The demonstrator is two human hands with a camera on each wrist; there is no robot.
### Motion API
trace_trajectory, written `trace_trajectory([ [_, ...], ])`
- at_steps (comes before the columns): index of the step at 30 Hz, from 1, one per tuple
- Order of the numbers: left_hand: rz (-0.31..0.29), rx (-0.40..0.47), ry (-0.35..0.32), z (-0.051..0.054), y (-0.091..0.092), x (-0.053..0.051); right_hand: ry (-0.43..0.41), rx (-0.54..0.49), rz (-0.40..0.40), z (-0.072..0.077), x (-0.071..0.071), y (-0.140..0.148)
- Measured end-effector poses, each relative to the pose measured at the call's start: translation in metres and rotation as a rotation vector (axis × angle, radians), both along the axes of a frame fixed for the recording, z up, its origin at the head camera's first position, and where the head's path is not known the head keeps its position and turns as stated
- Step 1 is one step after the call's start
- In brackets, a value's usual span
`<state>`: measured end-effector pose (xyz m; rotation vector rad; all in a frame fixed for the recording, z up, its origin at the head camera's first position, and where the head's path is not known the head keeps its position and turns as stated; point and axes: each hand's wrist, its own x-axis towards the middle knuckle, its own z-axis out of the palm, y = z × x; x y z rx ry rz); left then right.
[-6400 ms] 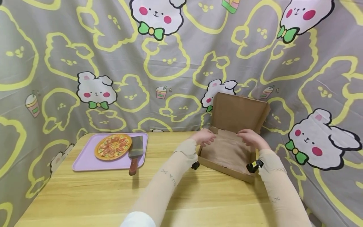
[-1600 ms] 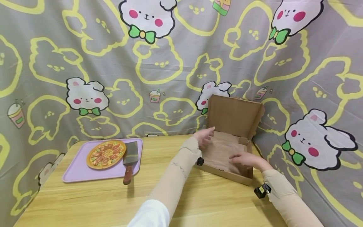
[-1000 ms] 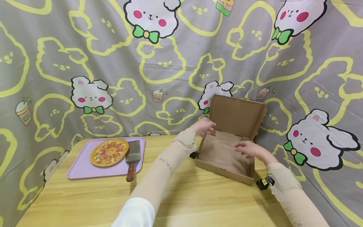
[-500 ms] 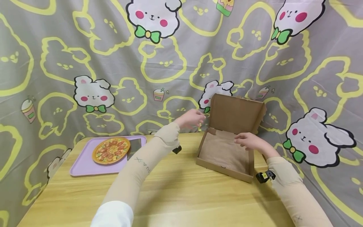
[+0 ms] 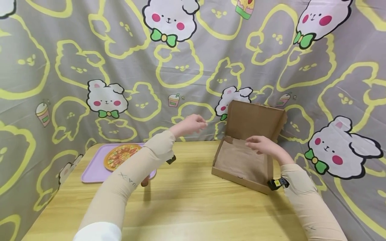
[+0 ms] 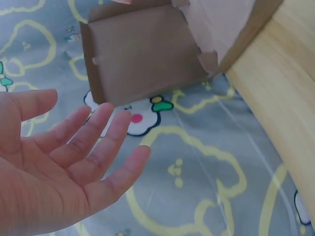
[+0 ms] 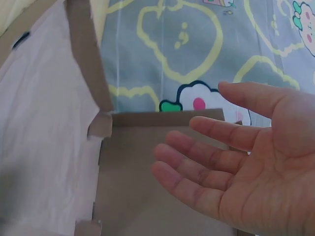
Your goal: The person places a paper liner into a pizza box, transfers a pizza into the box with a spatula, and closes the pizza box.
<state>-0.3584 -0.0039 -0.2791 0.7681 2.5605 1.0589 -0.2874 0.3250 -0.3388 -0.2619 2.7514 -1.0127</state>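
Observation:
A brown cardboard pizza box stands on the right of the table with its lid raised; a sheet of brown paper lines its bottom. My right hand hovers above the box's right side, fingers relaxed and holding nothing. Left of the box, in the air, is my left hand, its fingers loosely bent and bare in the left wrist view. On a lilac tray at the left lies a pizza. Beside it a server's wooden handle shows; my left forearm hides the server's blade.
The wooden table runs between tray and box. A grey curtain printed with cartoon animals hangs close behind and along both sides. The raised lid reaches up near the curtain at the back right corner.
My left hand has gone from the box's left edge up and leftward, its forearm now crossing over the tray. My right hand has risen from inside the box to above it.

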Motion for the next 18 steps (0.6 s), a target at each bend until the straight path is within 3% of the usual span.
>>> trace_trajectory([
  [5, 0.011, -0.022, 0.060, 0.003, -0.021, 0.007, 0.002, -0.040, 0.021, -0.002, -0.007, -0.012],
  [12, 0.044, -0.076, 0.166, 0.009, -0.054, 0.026, 0.003, -0.105, 0.039, -0.006, -0.012, -0.034],
  [18, 0.103, -0.086, 0.238, 0.010, -0.085, 0.037, 0.023, -0.174, 0.054, -0.013, -0.014, -0.059],
])
